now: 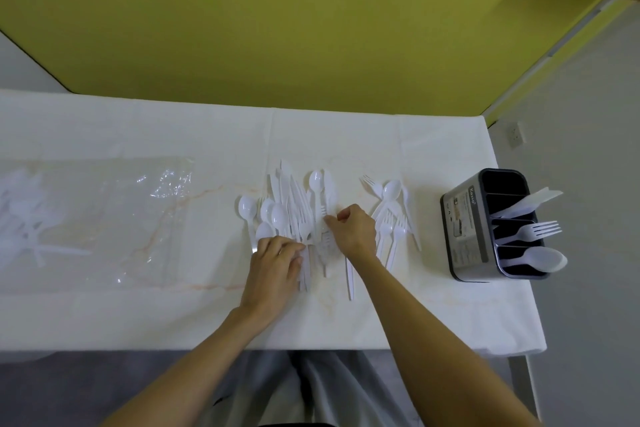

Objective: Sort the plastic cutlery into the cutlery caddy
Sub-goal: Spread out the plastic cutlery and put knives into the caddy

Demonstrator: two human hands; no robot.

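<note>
While on cutlery pile (294,215), both hands (277,260)

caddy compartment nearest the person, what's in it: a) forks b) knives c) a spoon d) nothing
c, in the caddy the nearest slot holds a spoon, with a fork in the next slot and knives beyond that.

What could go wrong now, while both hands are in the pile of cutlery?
The caddy stands near the table corner, so a careless reach might knock it off. The white cutlery pile is tangled on a white surface, so the right hand or left hand may lift the wrong type.
</note>
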